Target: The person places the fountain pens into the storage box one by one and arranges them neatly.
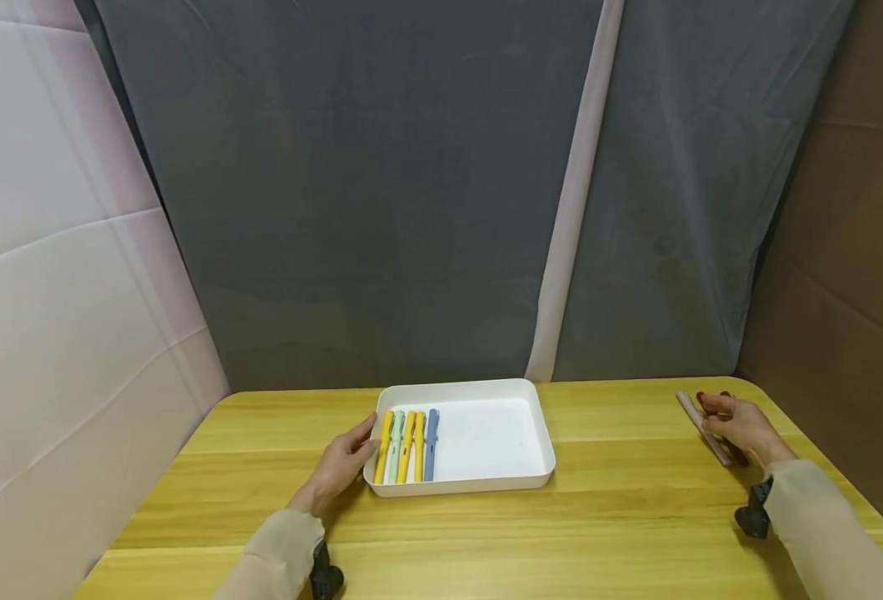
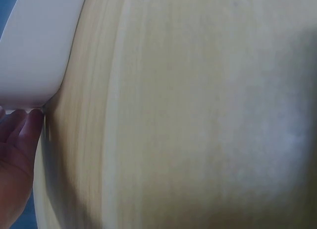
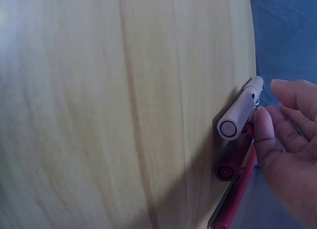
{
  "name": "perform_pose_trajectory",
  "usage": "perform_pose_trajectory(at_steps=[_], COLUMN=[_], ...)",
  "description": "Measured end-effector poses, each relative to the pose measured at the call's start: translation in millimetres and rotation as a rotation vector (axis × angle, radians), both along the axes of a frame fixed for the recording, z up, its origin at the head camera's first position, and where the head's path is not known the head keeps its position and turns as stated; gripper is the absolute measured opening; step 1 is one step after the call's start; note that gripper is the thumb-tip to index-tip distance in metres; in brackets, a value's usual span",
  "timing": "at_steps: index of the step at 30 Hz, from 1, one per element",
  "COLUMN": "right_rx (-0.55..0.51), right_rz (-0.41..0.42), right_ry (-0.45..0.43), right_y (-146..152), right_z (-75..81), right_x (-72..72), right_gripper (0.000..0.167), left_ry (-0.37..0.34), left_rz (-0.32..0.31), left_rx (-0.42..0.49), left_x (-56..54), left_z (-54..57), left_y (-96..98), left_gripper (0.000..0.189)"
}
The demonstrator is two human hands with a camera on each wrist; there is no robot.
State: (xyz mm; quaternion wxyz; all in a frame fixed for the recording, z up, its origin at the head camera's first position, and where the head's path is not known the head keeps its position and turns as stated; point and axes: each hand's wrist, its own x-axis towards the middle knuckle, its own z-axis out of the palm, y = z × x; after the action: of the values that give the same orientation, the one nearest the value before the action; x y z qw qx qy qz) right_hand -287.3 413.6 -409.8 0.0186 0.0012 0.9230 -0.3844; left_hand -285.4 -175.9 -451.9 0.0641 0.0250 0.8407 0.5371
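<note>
My left hand [image 1: 340, 467] rests against the left side of a white tray [image 1: 494, 482], its fingertips touching the wall near the rim. Inside that tray, at its left, several capped pens lie side by side: yellow pens [image 1: 406, 448], a mint green pen [image 1: 395, 448] and a blue pen [image 1: 431, 446]. Over at the table's right, my right hand [image 1: 741, 427] hovers beside a pale pink pen [image 3: 240, 112], thumb and fingers apart. Next to it lie a dark red pen [image 3: 233, 157] and a brighter red pen [image 3: 228, 206], mostly hidden by the hand in the head view.
Both sit on a wooden table [image 1: 599, 533] with rounded far corners. A dark grey curtain [image 1: 381, 208] hangs behind it, a white cloth wall [image 1: 74, 292] stands left and a brown panel [image 1: 846, 275] right.
</note>
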Motion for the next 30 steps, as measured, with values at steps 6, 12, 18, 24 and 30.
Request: perform_pose_trajectory(at_steps=[6, 12, 18, 24, 30], right_rx=[0.011, 0.027, 0.029, 0.102, 0.143], right_rz=[-0.003, -0.011, -0.027, -0.017, -0.039], right_ry=[-0.002, 0.000, 0.002, 0.063, 0.076], right_y=[-1.1, -2.4, -3.4, -5.8, -7.3], right_z=[1.5, 1.4, 0.2, -0.6, -1.6], right_x=[0.1, -1.3, -2.6, -2.4, -4.7], right_gripper=[0.057, 0.058, 0.057, 0.053, 0.052], left_ry=[-0.004, -0.019, -0.017, -0.003, 0.004], left_rz=[-0.002, -0.002, -0.010, -0.017, -0.021], left_rx=[0.005, 0.006, 0.009, 0.007, 0.020], left_x=[-1.3, -1.9, -0.8, -1.7, -2.5], left_z=[-0.9, -0.1, 0.2, 0.3, 0.0], left_y=[-0.9, -1.3, -1.5, -2.4, -1.8], left_gripper=[0.055, 0.056, 0.056, 0.056, 0.056])
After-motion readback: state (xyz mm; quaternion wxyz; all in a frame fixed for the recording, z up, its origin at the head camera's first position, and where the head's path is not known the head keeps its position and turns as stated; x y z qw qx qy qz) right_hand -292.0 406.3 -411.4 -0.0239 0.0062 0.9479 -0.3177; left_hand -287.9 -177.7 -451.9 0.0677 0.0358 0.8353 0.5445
